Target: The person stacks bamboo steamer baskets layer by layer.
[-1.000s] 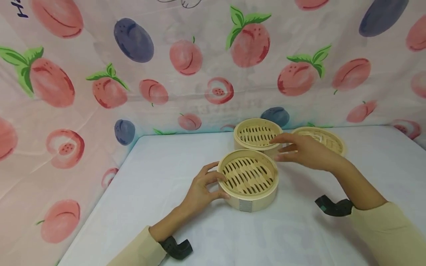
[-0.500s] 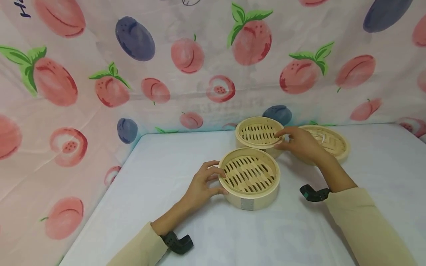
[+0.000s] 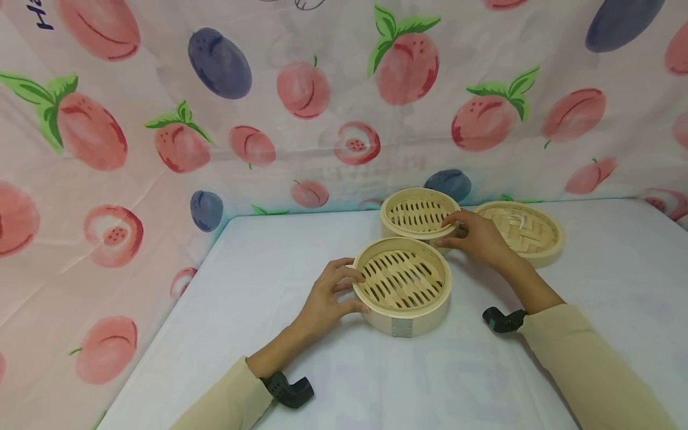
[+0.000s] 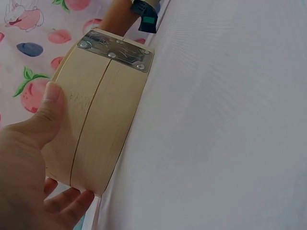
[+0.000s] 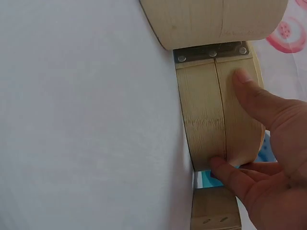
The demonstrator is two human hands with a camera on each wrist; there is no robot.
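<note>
Nearest me on the table is a round bamboo steamer basket point(image 3: 405, 278) with a slatted floor and a metal plate on its side. My left hand point(image 3: 328, 298) grips it by the left side, fingers over the rim and thumb on the outer wall point(image 4: 103, 120). Just behind, touching or nearly touching it, stands a second bamboo steamer basket point(image 3: 416, 212). Its right side is held by my right hand point(image 3: 475, 239); in the right wrist view the thumb and fingers lie against its wall point(image 5: 204, 105). Both baskets sit upright with their slats showing.
A round woven bamboo lid point(image 3: 529, 233) lies at the back right, behind my right hand. White cloth point(image 3: 242, 286) covers the table. A fruit-printed curtain point(image 3: 301, 149) hangs along the back and left edges.
My right hand has moved left and taken hold of the rear basket's right side. The left hand keeps its grip on the front basket, and the baskets look unmoved.
</note>
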